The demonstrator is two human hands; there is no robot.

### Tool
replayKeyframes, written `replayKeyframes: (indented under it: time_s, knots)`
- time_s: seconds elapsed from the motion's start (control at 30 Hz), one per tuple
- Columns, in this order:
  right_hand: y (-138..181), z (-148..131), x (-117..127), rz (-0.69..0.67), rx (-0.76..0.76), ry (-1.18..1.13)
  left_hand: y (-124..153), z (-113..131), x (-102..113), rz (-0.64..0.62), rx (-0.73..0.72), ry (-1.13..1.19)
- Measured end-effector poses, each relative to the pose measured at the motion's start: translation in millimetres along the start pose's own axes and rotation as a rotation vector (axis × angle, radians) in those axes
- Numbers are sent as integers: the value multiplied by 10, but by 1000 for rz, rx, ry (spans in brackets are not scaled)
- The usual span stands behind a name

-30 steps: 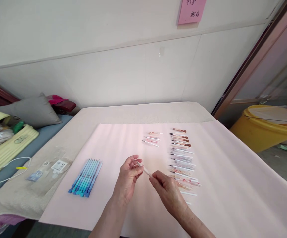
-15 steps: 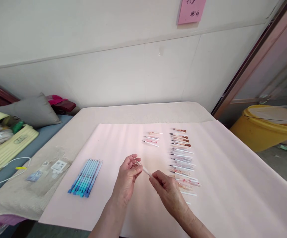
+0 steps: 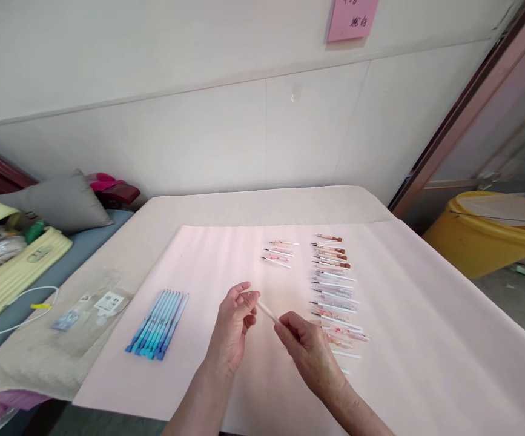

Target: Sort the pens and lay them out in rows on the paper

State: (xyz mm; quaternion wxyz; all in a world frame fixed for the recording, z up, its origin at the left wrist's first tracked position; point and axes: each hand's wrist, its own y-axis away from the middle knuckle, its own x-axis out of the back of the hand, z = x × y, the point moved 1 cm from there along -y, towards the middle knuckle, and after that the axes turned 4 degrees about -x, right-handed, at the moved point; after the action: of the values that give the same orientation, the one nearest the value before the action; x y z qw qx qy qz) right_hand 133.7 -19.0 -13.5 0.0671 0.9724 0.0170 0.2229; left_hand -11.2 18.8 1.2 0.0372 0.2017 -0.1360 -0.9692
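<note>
My left hand (image 3: 232,327) and my right hand (image 3: 307,351) meet above the pink sheet (image 3: 208,254), both pinching the same thin white pen (image 3: 266,312). The left fingertips hold its upper end, the right fingers its lower part. A column of several patterned pens (image 3: 335,290) lies just right of my hands. A short row of three similar pens (image 3: 279,253) lies farther back. Several blue pens (image 3: 157,324) lie side by side to the left of my left hand.
The table has a beige cloth (image 3: 266,206) under the sheet. Clear plastic packaging (image 3: 92,306) lies at the left. A grey cushion (image 3: 57,203) and a yellow case (image 3: 17,272) sit on a bed at far left. A yellow bin (image 3: 484,233) stands at right.
My left fingers have shifted slightly on the pen's end; the pen and my right hand have hardly moved. The view has tilted a touch.
</note>
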Motion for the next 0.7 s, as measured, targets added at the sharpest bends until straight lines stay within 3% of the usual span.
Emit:
replayKeyframes:
  time_s: [0.13,0.57,0.7]
  knots:
    - [-1,-4,11,10,0,-9,3,-4,-7,-47,2,34]
    - [-2,0,5,5,10,-39,10,-18,0,-27,39,-16]
    - [-12,3,25,21,0,-40,25,-42,-26,-134,133,27]
